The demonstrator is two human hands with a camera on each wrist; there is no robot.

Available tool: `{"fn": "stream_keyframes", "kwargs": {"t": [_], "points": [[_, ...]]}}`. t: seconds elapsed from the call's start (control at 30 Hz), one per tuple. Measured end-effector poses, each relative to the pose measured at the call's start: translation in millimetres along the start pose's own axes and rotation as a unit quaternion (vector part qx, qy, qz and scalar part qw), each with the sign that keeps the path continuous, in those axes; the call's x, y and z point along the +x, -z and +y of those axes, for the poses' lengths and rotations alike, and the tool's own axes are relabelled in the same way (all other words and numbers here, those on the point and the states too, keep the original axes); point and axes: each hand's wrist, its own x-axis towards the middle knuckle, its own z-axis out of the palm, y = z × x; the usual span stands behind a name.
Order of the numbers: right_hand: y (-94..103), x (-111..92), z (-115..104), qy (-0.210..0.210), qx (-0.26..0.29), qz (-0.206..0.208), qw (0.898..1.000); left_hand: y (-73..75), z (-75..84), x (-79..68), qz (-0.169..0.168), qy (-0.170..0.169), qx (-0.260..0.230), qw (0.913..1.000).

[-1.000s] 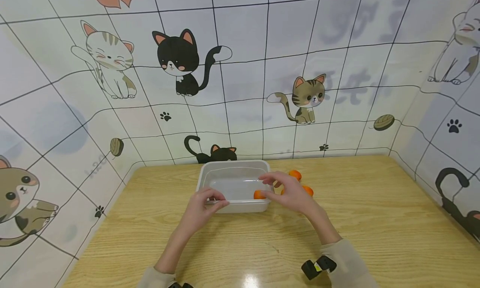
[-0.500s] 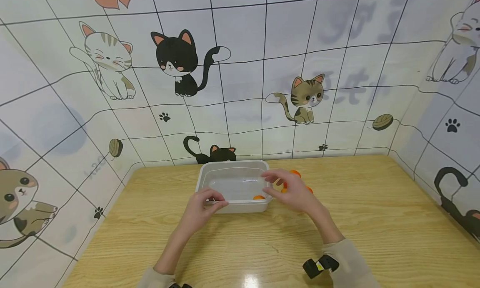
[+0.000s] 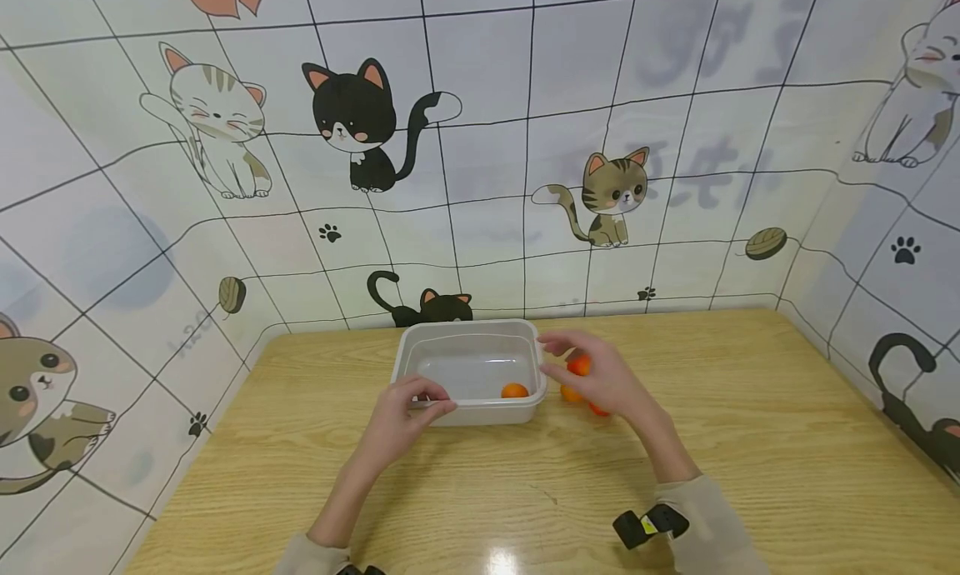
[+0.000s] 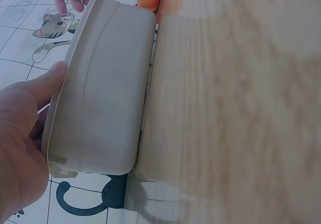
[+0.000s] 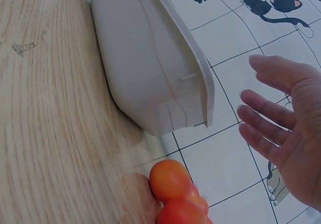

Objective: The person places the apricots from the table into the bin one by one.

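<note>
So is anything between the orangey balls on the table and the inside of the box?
Yes: the box's right wall. The balls would probably need lifting over it. The right hand hangs above that side.

Orange-red fruits (image 5: 179,208) near pale tub (image 5: 143,58)

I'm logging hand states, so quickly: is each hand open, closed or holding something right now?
Left hand: closed, holding the near rim of the white box.
Right hand: open, holding nothing.
</note>
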Motion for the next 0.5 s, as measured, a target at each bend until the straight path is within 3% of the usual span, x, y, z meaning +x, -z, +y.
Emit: {"fn": "stream_keyframes", "kwargs": {"t": [0.5], "points": [[16.5,-4,9,-0.032,0.005,0.022,0.999,0.3,0.2,0.1,-0.004,0.008,-0.010,0.9999]]}}
